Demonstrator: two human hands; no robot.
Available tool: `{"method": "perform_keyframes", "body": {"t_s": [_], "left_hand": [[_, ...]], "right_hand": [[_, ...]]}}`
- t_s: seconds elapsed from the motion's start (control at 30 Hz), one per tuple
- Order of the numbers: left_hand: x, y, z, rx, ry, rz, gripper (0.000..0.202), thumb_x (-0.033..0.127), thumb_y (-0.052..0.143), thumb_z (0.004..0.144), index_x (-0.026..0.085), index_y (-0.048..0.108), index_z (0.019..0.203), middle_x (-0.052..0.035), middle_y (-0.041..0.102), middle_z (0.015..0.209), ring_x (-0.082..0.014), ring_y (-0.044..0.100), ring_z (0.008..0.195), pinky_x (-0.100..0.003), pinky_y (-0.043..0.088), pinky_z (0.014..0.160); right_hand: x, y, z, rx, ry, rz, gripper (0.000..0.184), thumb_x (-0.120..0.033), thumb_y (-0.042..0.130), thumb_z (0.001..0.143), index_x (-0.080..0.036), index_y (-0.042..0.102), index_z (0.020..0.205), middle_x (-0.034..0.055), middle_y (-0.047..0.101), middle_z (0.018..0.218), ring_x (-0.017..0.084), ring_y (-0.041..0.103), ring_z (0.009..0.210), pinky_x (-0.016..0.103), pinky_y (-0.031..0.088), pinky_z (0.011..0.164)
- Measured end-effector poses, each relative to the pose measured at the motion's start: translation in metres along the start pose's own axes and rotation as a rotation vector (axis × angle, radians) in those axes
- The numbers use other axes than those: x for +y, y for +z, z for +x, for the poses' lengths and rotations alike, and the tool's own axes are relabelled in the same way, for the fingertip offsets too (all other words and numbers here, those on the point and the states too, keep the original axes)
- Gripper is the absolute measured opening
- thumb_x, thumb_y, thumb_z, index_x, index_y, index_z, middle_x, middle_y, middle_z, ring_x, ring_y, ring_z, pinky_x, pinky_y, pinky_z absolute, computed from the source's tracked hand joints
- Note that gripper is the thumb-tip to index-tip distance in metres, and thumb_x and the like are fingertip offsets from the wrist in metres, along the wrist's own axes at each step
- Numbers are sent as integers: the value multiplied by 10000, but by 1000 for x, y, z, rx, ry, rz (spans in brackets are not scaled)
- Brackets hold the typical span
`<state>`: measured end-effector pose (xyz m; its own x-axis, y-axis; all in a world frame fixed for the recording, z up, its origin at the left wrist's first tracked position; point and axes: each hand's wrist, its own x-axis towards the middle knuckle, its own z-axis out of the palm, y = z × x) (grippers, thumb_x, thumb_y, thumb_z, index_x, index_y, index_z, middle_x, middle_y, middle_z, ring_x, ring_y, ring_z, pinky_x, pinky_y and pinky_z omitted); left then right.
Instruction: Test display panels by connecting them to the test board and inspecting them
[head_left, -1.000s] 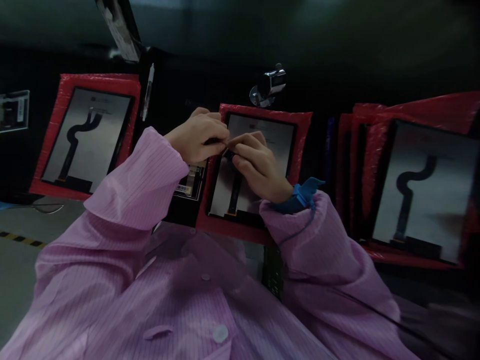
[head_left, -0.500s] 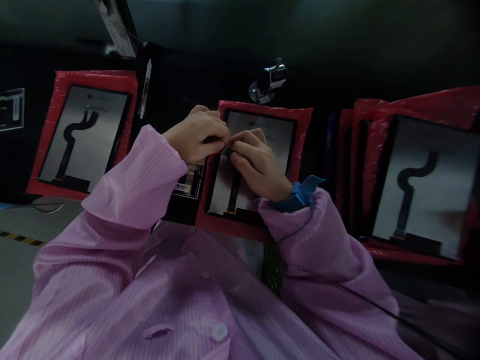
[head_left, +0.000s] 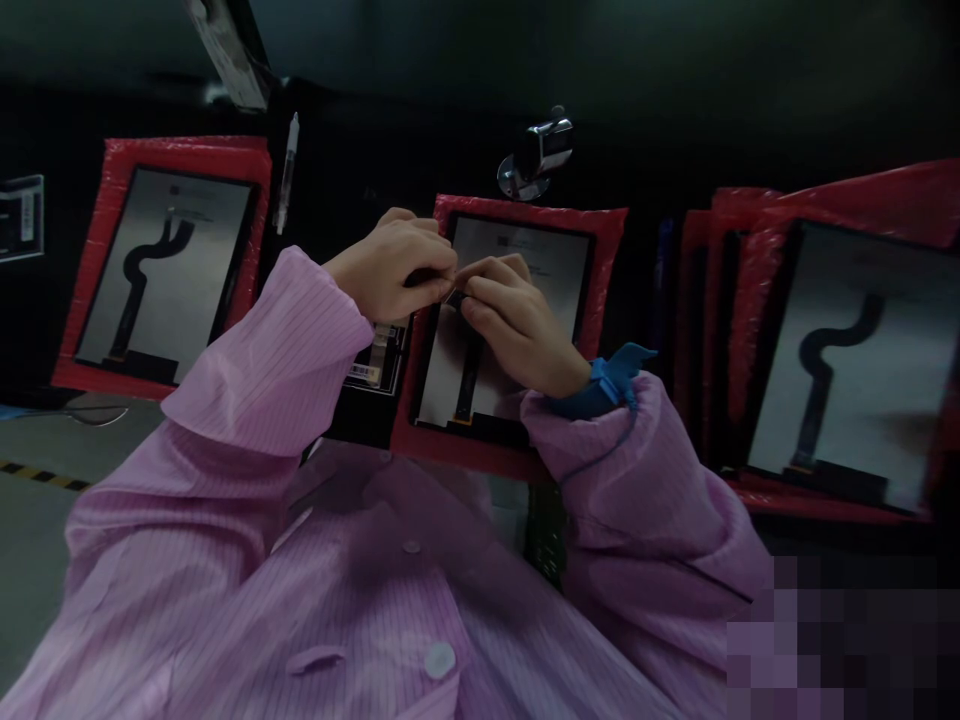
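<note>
A display panel (head_left: 555, 265) with a grey back and a black flex cable (head_left: 469, 375) lies on a red bubble-wrap sheet (head_left: 607, 240) in the middle. My left hand (head_left: 394, 265) and my right hand (head_left: 514, 325) meet over its upper left part. Both are closed in a pinch on the top end of the flex cable, fingertips touching each other. A blue wrist strap (head_left: 611, 380) sits on my right wrist. Both arms are in pink striped sleeves. The cable's upper end is hidden under my fingers.
Another panel on red wrap (head_left: 161, 260) lies at the left, and a stack of such panels (head_left: 847, 350) at the right. A small labelled part (head_left: 379, 360) sits beside the middle panel. A white pen-like tool (head_left: 285, 175) and a chrome fitting (head_left: 536, 160) are behind.
Both hands have stayed pinched at the same spot on the flex cable; only the fingertips shifted slightly. The view has drifted a little.
</note>
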<state>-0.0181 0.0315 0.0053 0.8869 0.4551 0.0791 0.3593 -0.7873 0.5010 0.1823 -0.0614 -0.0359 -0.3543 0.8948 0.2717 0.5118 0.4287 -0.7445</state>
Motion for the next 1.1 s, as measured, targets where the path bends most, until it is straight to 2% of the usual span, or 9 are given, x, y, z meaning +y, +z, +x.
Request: {"method": "perform_keyframes", "body": {"t_s": [0.37, 0.63, 0.97, 1.03, 1.1], "left_hand": [[-1, 2, -1, 17, -27, -34, 250, 334, 631, 924, 191, 689, 728, -12, 682, 725, -203, 657, 854, -441, 430, 1019], [-6, 3, -1, 77, 2, -79, 161, 321, 704, 918, 215, 771, 816, -24, 770, 853, -207, 673, 912, -479, 401, 1084], [-2, 10, 4, 89, -59, -33, 136, 268, 684, 857, 218, 676, 730, -1, 698, 771, -201, 661, 866, -484, 394, 1106], [-2, 9, 4, 82, -57, -3, 150, 292, 673, 880, 225, 674, 746, -8, 687, 768, -205, 644, 876, -502, 383, 1108], [3, 3, -2, 141, -46, 42, 173, 376, 663, 926, 222, 702, 855, -41, 710, 862, -224, 630, 938, -522, 390, 1088]], "right_hand": [[-1, -13, 2, -107, 27, 22, 301, -363, 438, 1035, -215, 574, 810, 74, 661, 1181, 250, 534, 1128, 476, 433, 1067], [-1, -11, 0, -65, 10, -6, 291, -356, 456, 1031, -211, 598, 822, 71, 656, 1179, 251, 530, 1138, 467, 449, 1052], [-2, -7, 1, -41, -23, -5, 332, -421, 427, 1057, -212, 609, 874, 85, 641, 1167, 249, 532, 1134, 466, 455, 1049], [0, -6, 2, -33, -24, 0, 362, -457, 413, 1063, -212, 612, 886, 87, 644, 1160, 247, 537, 1128, 464, 457, 1050], [1, -5, 3, -16, -13, 3, 408, -512, 396, 1067, -214, 610, 890, 88, 652, 1155, 246, 544, 1127, 461, 458, 1053]]}}
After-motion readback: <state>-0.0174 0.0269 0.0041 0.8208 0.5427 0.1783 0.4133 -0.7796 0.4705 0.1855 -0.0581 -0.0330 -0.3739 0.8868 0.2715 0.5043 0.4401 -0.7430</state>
